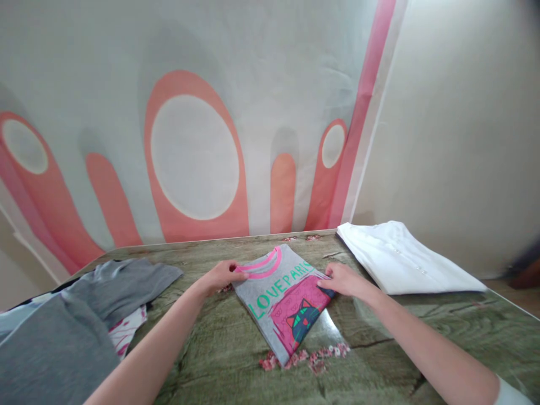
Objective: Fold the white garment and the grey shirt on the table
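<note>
A folded grey T-shirt with a pink collar, green lettering and a pink cat print lies at an angle in front of me. My left hand pinches its edge by the collar at the upper left. On the opposite side, my right hand grips the right edge beside the pink print. The shirt's lower corner points toward me, against the table's printed flowers. Fingers under the fabric are hidden on both hands.
A folded white garment lies at the table's back right. Loose clothes, with a grey garment on top, heap up at the left. The wood-patterned table ends at a wall with a pink and white backdrop.
</note>
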Available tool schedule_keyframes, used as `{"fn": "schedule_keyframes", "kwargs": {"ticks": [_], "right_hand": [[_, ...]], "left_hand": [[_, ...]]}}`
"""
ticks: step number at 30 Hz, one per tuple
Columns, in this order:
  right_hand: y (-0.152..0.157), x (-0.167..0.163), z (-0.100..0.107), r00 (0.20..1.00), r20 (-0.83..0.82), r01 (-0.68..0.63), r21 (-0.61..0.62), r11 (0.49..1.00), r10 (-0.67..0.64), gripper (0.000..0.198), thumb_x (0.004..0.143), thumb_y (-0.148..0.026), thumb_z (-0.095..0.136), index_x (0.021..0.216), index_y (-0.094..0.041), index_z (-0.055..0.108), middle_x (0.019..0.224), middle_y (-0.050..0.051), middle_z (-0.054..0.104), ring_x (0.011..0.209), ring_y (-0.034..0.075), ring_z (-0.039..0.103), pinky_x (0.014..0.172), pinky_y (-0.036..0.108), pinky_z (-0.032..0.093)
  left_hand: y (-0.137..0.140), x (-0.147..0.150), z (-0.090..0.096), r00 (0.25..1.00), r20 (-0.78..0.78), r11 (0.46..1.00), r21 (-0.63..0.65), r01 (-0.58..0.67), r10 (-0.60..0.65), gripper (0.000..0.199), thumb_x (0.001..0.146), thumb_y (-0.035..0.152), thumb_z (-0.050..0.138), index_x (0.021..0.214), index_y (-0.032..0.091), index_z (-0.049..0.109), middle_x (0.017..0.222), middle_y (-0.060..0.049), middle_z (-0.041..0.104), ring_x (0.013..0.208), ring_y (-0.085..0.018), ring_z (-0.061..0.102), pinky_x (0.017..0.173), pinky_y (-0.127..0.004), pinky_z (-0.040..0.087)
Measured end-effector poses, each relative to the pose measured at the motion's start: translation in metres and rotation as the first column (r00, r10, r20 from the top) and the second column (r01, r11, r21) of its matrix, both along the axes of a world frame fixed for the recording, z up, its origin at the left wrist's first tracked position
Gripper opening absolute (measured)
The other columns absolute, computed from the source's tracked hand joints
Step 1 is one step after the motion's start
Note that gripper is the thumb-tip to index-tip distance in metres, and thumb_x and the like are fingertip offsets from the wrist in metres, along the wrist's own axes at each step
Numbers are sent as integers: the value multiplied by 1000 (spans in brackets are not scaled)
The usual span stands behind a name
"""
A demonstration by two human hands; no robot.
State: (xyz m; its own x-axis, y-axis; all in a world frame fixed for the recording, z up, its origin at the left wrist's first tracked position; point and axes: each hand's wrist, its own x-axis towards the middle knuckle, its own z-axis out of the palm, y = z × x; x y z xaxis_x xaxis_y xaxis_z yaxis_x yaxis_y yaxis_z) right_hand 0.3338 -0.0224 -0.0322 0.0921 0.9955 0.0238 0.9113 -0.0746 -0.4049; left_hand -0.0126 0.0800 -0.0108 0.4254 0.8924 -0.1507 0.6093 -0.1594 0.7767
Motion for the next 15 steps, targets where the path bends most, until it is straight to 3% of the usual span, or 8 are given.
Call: {"fn": "schedule_keyframes", "kwargs": {"ticks": [4,7,11,15], "right_hand": [[12,5,-3,980,-192,-93,-185,978,57,31,63,-47,60,60,-16,56,49,-1,55,45,10,47,40,20,28],[15,5,-5,937,-348,-108,-277,955,5,34,69,-49,54,61,-17,53,43,-3,48,37,8,44,33,18,25],[8,0,-5,873,-487,-96,-184,978,-6,32,73,-48,51,67,-17,51,49,-5,45,38,7,43,31,16,31],[1,-5,-8,775,-629,-129,-65,989,60,28,76,-45,49,77,-18,51,63,-2,50,47,8,48,33,17,40]], "left_hand": [[-8,-2,8,996,91,989,-147,-3,17,41,58,51,65,76,15,57,60,2,54,51,-11,49,41,-18,33],[-14,-4,12,973,223,956,-294,11,58,45,57,46,69,89,17,58,81,-2,63,75,-18,59,57,-21,45],[-18,-10,13,929,342,910,-415,14,142,66,53,41,74,110,19,50,104,-6,61,95,-23,57,73,-28,48],[-18,-13,7,893,412,890,-456,27,184,72,49,38,78,111,16,49,105,-9,61,97,-23,57,78,-31,48]]}}
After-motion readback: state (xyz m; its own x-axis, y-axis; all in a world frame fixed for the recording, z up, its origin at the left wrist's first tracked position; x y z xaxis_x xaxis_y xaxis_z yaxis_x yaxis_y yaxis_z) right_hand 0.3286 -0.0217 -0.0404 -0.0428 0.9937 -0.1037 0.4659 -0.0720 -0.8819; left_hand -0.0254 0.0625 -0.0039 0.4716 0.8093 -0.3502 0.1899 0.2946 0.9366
